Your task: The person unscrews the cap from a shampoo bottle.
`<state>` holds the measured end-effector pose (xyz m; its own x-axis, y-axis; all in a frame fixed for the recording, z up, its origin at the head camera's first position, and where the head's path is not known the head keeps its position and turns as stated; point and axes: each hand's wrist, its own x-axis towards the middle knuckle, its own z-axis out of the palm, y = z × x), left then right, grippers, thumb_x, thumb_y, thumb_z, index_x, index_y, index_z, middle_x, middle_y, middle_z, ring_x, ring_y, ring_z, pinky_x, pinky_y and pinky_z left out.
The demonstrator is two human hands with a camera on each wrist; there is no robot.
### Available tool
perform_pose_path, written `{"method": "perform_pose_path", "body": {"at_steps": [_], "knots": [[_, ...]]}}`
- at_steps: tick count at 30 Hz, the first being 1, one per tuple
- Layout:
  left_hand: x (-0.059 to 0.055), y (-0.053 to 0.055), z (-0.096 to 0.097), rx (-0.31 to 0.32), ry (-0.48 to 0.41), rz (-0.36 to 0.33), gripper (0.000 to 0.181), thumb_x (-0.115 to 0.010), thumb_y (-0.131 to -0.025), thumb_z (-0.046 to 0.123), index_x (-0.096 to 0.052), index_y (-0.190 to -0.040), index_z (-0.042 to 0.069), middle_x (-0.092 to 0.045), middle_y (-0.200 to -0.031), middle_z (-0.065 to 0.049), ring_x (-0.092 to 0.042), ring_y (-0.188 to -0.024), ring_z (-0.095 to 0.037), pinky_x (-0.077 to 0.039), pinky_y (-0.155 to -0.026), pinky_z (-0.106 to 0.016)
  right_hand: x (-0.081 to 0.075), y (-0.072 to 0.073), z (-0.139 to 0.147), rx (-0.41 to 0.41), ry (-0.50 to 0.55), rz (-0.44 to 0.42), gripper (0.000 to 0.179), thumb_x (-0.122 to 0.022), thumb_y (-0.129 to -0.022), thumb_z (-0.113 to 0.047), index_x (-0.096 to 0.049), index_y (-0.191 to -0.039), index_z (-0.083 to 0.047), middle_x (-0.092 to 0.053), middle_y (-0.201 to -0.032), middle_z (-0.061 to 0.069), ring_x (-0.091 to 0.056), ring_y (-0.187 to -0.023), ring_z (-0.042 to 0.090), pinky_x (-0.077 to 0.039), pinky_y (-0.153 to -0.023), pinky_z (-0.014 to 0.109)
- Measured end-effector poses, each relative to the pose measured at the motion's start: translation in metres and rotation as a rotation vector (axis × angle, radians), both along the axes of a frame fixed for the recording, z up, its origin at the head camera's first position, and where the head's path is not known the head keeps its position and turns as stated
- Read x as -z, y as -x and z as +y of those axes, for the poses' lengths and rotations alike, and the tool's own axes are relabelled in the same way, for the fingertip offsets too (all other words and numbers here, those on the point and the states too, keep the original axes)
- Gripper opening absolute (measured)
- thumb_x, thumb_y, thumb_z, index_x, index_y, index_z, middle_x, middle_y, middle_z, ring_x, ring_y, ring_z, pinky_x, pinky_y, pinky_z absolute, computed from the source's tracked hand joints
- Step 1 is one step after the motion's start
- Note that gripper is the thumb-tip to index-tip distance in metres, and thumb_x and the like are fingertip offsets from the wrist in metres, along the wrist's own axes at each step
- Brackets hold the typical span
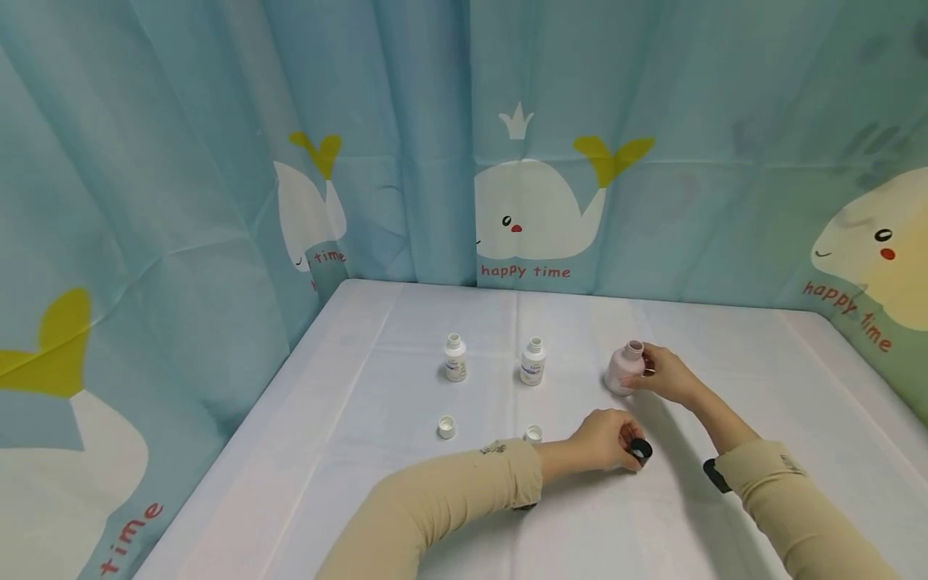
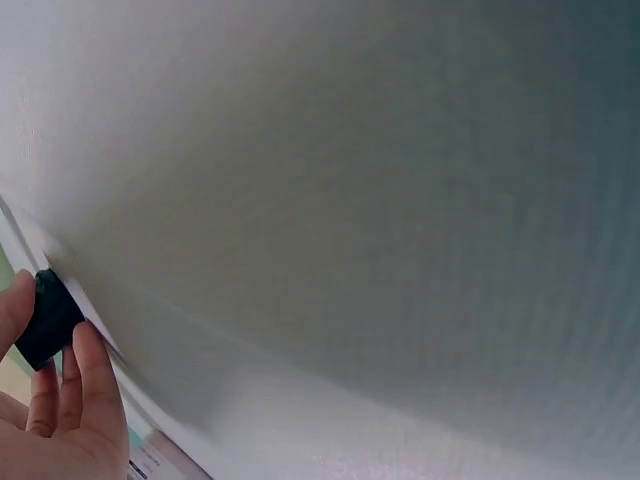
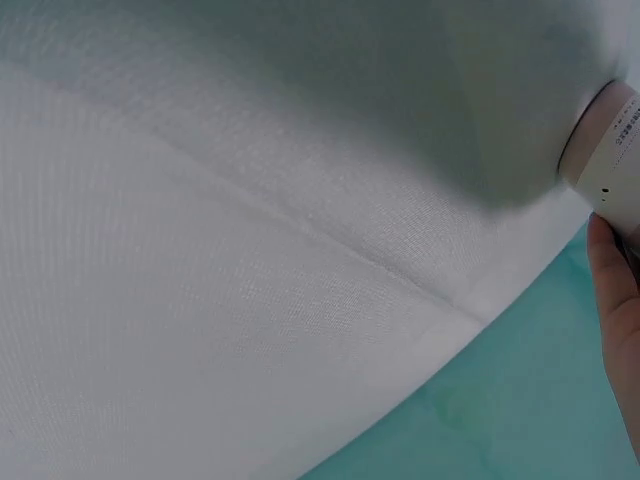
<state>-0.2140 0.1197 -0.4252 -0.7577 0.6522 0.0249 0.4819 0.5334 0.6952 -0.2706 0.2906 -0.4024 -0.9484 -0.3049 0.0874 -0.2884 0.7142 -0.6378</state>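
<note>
In the head view my left hand (image 1: 603,440) pinches a black cap (image 1: 641,449) low over the table, its hollow side facing up. The left wrist view shows the same black cap (image 2: 50,320) between thumb and fingers. Farther back, my right hand (image 1: 669,374) grips a pale pink bottle (image 1: 623,369) by its right side. That bottle is upright and its neck is uncapped. A printed label on the pink bottle (image 3: 612,160) shows in the right wrist view, where the fingers touch its side.
Two uncapped white bottles, one at left (image 1: 455,358) and one in the middle (image 1: 532,362), stand on the white table (image 1: 391,499). A white cap (image 1: 446,427) lies before the left bottle. Another white cap (image 1: 533,434) is partly hidden by my left sleeve. Blue curtains (image 1: 406,97) hang behind.
</note>
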Motion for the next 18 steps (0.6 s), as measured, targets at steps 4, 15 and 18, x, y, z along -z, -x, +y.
{"method": "perform_pose_path", "body": {"at_steps": [4, 15, 18], "knots": [[-0.0031, 0.0002, 0.0015, -0.009, 0.034, 0.008, 0.03, -0.085, -0.066, 0.007, -0.067, -0.091, 0.007, -0.071, -0.081, 0.001, -0.058, -0.062, 0.005, -0.038, -0.063, -0.001, -0.0009, -0.0002, 0.0, 0.003, 0.01, -0.002, 0.067, -0.074, -0.08, -0.008, -0.038, -0.126, 0.025, -0.055, -0.114, 0.038, -0.057, -0.104, 0.047, -0.05, -0.088, 0.051], [-0.0046, -0.0008, 0.0017, -0.056, 0.086, 0.025, 0.03, -0.086, -0.066, 0.012, -0.068, -0.09, 0.012, -0.069, -0.075, 0.005, -0.051, -0.061, 0.005, -0.033, -0.061, -0.003, -0.0041, 0.0008, -0.0004, -0.005, 0.032, -0.047, 0.064, -0.074, -0.08, -0.008, -0.041, -0.124, 0.024, -0.059, -0.111, 0.035, -0.061, -0.098, 0.038, -0.05, -0.071, 0.017], [-0.0038, -0.0001, 0.002, -0.062, 0.098, 0.031, 0.03, -0.086, -0.066, 0.015, -0.069, -0.091, 0.013, -0.068, -0.074, 0.006, -0.05, -0.061, 0.005, -0.032, -0.06, -0.003, -0.0053, 0.0006, -0.0014, -0.002, 0.031, -0.054, 0.063, -0.074, -0.081, -0.008, -0.041, -0.124, 0.024, -0.059, -0.11, 0.035, -0.061, -0.096, 0.035, -0.048, -0.068, 0.014]]}}
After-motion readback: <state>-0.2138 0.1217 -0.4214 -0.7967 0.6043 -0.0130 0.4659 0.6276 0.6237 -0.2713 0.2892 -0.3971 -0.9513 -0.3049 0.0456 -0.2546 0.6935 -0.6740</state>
